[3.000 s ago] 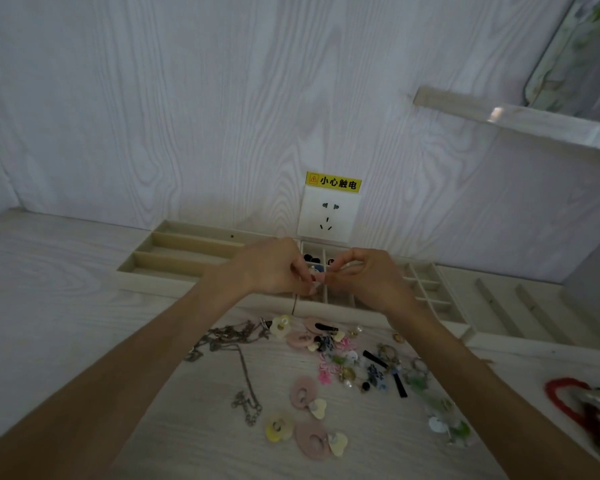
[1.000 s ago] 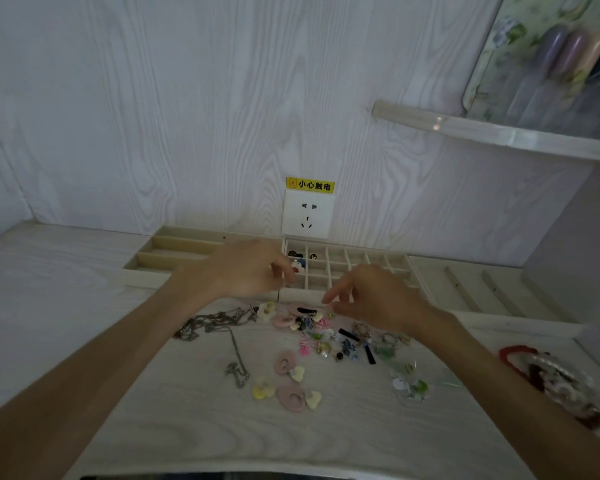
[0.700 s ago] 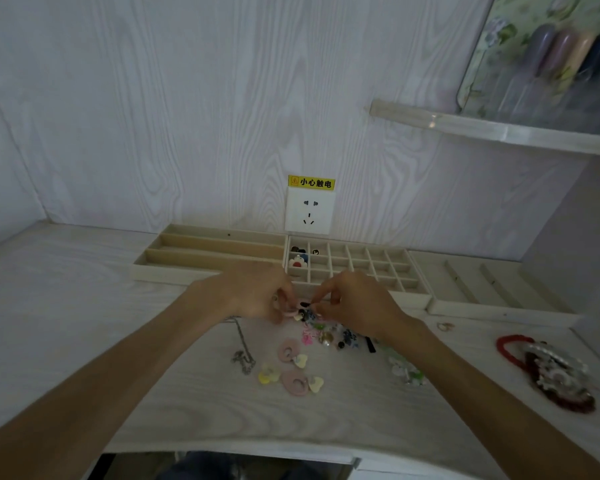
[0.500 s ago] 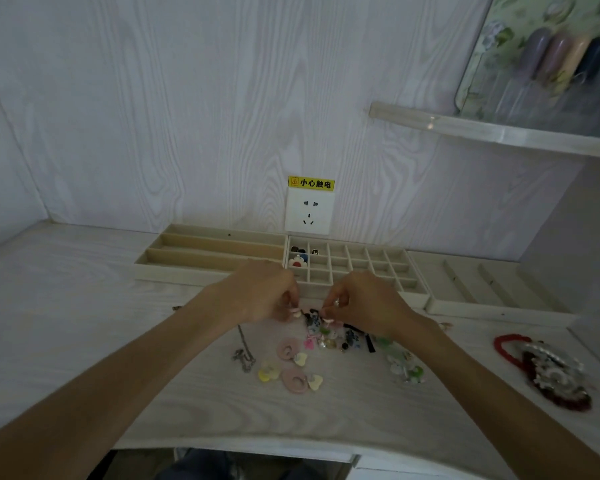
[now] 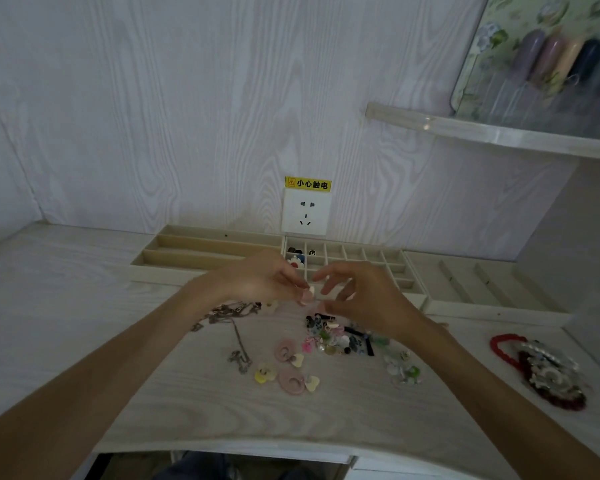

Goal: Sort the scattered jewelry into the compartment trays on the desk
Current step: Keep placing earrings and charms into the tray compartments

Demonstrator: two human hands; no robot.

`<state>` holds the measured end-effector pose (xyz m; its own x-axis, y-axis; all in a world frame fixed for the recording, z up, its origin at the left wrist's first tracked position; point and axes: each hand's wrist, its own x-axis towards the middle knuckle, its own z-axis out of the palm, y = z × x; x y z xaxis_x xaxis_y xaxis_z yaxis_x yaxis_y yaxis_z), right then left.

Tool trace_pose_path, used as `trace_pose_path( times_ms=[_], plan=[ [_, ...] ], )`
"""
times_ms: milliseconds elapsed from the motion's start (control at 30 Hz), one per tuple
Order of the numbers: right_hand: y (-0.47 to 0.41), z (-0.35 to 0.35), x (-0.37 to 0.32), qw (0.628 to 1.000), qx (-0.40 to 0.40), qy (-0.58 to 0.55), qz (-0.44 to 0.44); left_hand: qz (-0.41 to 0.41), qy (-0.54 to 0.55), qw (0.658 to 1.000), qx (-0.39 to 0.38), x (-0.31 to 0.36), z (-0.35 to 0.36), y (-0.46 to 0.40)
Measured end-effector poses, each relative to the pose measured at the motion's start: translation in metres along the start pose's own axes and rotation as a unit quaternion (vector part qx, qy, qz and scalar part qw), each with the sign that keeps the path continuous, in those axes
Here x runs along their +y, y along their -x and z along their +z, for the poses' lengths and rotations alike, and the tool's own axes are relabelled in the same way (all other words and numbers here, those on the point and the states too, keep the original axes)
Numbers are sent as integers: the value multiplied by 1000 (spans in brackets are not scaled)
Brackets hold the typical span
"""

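**Both hands lifted off the pile, a pink-and-cream earring between them**

Half a second ago both hands were down at the far edge of the scattered jewelry; now they are raised a little above it and drawn slightly apart.

Nearest the camera, below the hands, the jewelry pile [image 5: 329,344] lies on the tabletop [image 5: 84,306] — pink rings with cream hearts, small dark and green bits. A silver chain [image 5: 234,327] trails under the left wrist.

The left hand [image 5: 260,282] has its grip closed in a pinch on a small pink-and-cream earring [image 5: 308,295], held at the fingertips. The right hand [image 5: 364,299] is just beside it, fingers loosely spread and bent toward the piece; whether they touch it I cannot tell.

Well off to the right of the right hand sits a heap of red and pale bracelets [image 5: 541,368].

Beyond the hands stand the trays: a long-slot tray [image 5: 201,247] behind the left hand, a grid tray [image 5: 388,263] behind both with a few pieces in its left cells, another slotted tray [image 5: 478,285] further right. Behind them — a wall socket [image 5: 305,213].
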<state>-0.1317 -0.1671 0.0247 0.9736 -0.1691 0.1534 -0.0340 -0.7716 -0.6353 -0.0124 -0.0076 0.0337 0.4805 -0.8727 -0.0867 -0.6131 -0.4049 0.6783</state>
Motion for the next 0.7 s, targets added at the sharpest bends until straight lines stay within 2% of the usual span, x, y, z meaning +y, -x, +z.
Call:
trace_pose_path(
  times_ms=[167,333,433,533,700],
  plan=[
    [3,6,-1,999,37,-27,1,-72,-28,997,-5,6,-5,-5],
    [4,4,0,985,69,-152,29,-66,4,998,11,13,-2,-8],
    [3,3,2,983,69,-165,37,-59,25,997,39,14,4,-11],
    [2,2,6,977,84,-187,52,-59,44,997,34,18,5,-11],
    [4,0,6,935,106,-321,109,-67,86,994,29,21,3,-10]
  ],
)
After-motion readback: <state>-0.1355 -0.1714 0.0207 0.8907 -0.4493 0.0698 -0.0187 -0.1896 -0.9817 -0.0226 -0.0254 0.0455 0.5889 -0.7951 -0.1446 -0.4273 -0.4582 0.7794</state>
